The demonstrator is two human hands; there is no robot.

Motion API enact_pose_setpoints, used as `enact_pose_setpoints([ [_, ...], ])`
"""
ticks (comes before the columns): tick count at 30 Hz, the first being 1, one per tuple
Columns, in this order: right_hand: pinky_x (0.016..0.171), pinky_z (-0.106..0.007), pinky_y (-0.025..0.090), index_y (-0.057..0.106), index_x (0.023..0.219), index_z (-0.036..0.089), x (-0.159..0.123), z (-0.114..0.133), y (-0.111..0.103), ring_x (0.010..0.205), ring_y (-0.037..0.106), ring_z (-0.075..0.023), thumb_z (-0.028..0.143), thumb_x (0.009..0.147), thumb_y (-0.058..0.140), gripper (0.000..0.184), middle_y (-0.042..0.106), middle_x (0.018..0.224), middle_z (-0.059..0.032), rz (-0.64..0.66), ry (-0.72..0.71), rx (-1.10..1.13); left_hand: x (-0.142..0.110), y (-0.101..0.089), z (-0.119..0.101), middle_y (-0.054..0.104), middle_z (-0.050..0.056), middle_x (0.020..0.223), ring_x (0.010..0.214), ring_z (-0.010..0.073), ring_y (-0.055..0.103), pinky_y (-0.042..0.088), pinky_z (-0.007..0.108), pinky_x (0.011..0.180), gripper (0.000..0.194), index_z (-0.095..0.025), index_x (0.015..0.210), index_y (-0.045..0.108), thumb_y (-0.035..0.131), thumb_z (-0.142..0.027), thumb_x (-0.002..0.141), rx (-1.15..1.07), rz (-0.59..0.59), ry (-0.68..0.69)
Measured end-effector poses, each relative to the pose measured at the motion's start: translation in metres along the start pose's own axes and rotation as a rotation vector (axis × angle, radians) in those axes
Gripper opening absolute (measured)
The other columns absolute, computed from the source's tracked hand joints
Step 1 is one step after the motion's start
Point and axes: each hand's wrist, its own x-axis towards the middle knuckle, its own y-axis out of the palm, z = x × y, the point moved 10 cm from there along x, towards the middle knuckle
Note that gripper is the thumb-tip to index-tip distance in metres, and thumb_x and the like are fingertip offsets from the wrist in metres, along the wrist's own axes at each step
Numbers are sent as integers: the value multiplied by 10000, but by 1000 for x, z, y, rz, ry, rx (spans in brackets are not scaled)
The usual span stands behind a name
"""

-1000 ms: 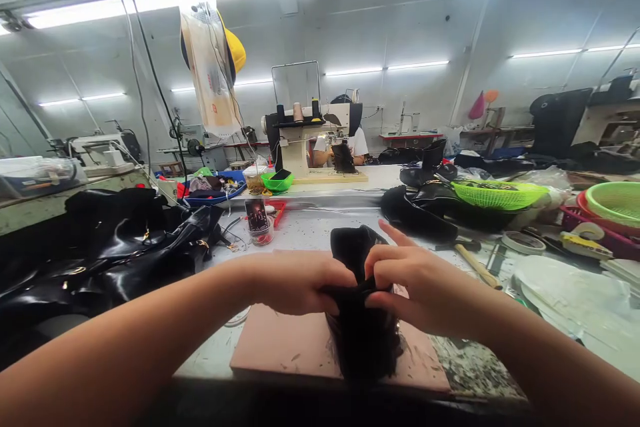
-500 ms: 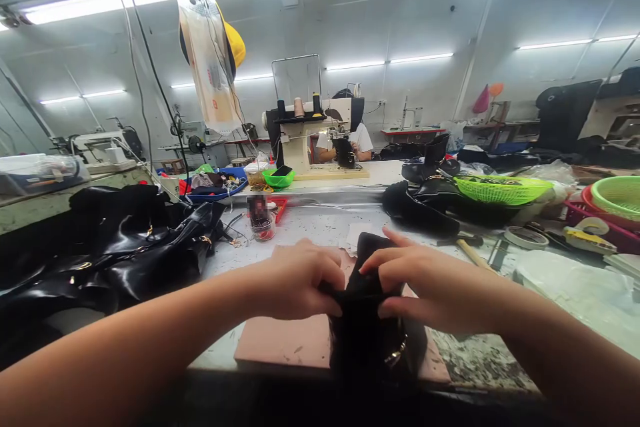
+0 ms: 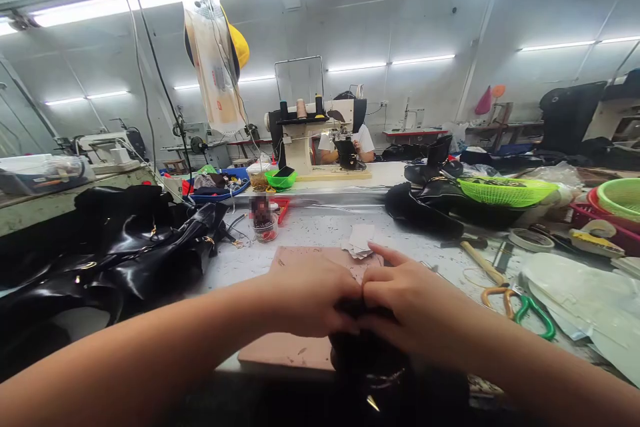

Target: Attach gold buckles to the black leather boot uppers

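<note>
A black piece that looks like a boot upper [image 3: 367, 355], with gold-coloured metal trim, lies at the near edge of a pink board [image 3: 280, 352]. My left hand [image 3: 315, 293] has its fingers curled closed on the upper's far edge. Right beside it, my right hand [image 3: 413, 300] pinches the same edge, its index finger stretched forward. The two hands almost touch, and their fingers hide the gripped edge. The upper's near part fades into dark shadow.
Glossy black uppers [image 3: 135, 247] are heaped at left. On the right lie a hammer [image 3: 483, 261], scissors with green and orange handles [image 3: 537, 317], a tape roll [image 3: 531, 240] and a green basket [image 3: 507, 193]. Ahead, a person [image 3: 367, 140] sits behind a sewing machine [image 3: 300, 140].
My hands have come together, and the black flap that stood up between them no longer shows. The upper sits lower and nearer me. Scissors and white paper scraps are now more exposed.
</note>
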Motion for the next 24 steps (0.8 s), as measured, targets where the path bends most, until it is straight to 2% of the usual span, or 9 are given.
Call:
enact_pose_setpoints([
  [1,1069,-509,225,653,759,205,-2,-3,1,738,627,-164,189,716,670,49,650,754,6,23,7,8,0,0,2,613,0,741,733,166,537,374,255,648,71,-180,730,629,678,-228,712,-24,-31,-22],
  [3,1074,-522,209,622,726,206,-7,-13,1,761,626,-166,208,723,683,61,639,771,14,75,39,28,-2,4,13,570,-16,652,655,139,515,355,227,575,99,-166,658,618,672,-226,717,-129,-50,-91],
  [7,1069,-521,230,533,683,201,-18,-23,-1,737,608,-152,165,783,611,132,573,673,45,117,68,23,-11,22,31,537,-38,611,612,124,505,351,202,525,21,-165,725,637,645,-175,709,-393,40,-183],
  [12,1050,-506,273,480,676,197,-20,-17,-2,727,591,-152,153,784,590,160,546,677,35,36,62,37,-14,36,27,556,-47,683,670,126,528,397,199,585,175,-174,818,615,587,-76,677,-583,148,-123],
  [17,1053,-491,264,499,676,199,-18,-9,2,628,566,-139,131,788,552,141,527,614,42,-47,15,20,-6,40,15,621,-23,868,780,162,569,426,232,652,447,-221,1060,550,608,-43,654,-444,275,-15],
  [19,1041,-490,280,481,656,200,-18,-7,-1,573,537,-132,137,801,516,162,512,587,43,-106,1,-9,0,33,13,617,-7,887,797,177,561,420,248,662,422,-209,1045,553,657,-84,656,-319,228,-11],
  [21,1040,-494,277,462,637,203,-19,-5,-4,550,519,-124,163,809,513,185,505,581,48,-139,-18,-17,6,22,14,603,0,847,792,180,546,410,256,673,268,-181,920,594,687,-142,672,-213,127,-34],
  [24,1055,-510,245,442,630,203,-21,-11,1,579,535,-119,215,798,579,217,515,608,56,-64,12,0,9,15,18,558,-14,759,765,154,527,395,235,668,98,-147,731,602,690,-144,688,-215,24,-79],
])
